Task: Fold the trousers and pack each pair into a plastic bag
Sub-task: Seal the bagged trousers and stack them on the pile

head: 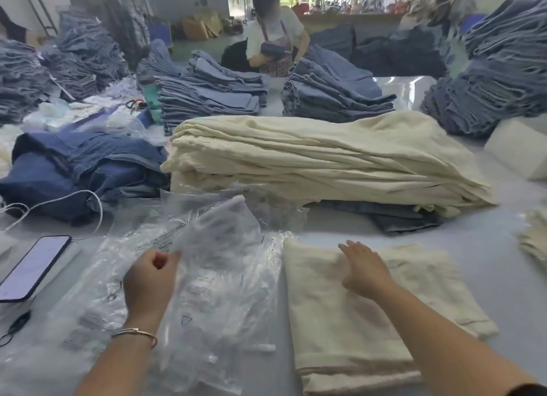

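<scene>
A pair of folded cream trousers [349, 315] lies flat on a pale worktable [503, 277], and everything else is placed from it. Its near edge runs out of view at the bottom, partly behind the right forearm.

The right hand [365, 270] rests palm down on the far half of the folded trousers, fingers straight and close together, pointing away from the wearer.

Just left of the trousers, the left hand [151, 280] is curled, thumb and fingers pinching a clear plastic bag [219, 233] that lifts off a loose heap of clear bags [207, 321]. The lifted bag is blurred. Dark printed text and a triangle mark show on the bags, but none of it can be read. A thin bracelet [134, 333] circles the left wrist.

Behind the trousers sits a tall stack of cream trousers [310, 162] on a few dark pairs. Left of that stack is a heap of dark blue trousers [83, 165]. Far left of the folded pair lies a phone [32, 267], screen lit and blank, with a white cable [59, 202] beyond it.

Farther back rise many stacks of blue-grey trousers [207, 97]. Another person [275, 31] stands behind them holding a dark bundle.
</scene>
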A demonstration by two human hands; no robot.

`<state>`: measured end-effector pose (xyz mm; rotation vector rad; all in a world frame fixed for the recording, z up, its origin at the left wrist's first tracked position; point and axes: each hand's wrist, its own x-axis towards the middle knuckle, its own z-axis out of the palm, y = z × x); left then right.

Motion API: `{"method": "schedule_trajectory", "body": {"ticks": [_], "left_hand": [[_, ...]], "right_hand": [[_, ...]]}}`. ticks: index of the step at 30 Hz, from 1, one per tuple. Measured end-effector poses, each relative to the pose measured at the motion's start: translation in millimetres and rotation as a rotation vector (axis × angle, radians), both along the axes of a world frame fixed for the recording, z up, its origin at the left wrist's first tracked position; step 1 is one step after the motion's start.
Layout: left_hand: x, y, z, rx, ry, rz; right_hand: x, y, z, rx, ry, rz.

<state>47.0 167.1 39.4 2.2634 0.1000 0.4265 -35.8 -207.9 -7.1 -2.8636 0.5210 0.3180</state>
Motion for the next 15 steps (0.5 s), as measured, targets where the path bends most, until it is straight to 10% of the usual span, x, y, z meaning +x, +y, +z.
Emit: {"method": "schedule_trajectory", "body": {"ticks": [7,11,15], "left_hand": [[-26.8,-92.7,34.3,0.357,-0.614,-0.291],[-55.9,-160.1,-19.0,0.596,-0.3,-0.635],[-50.7,-189.6,-49.8,0.641,0.073,-0.477]], "right_hand": [[22.2,-49.8,6.8,-0.066,0.184,0.273],[31.7,-60.5,-1.0,-0.021,0.181,0.302],[35.3,-62.9,-5.7,-0.086,0.162,0.339]]}}
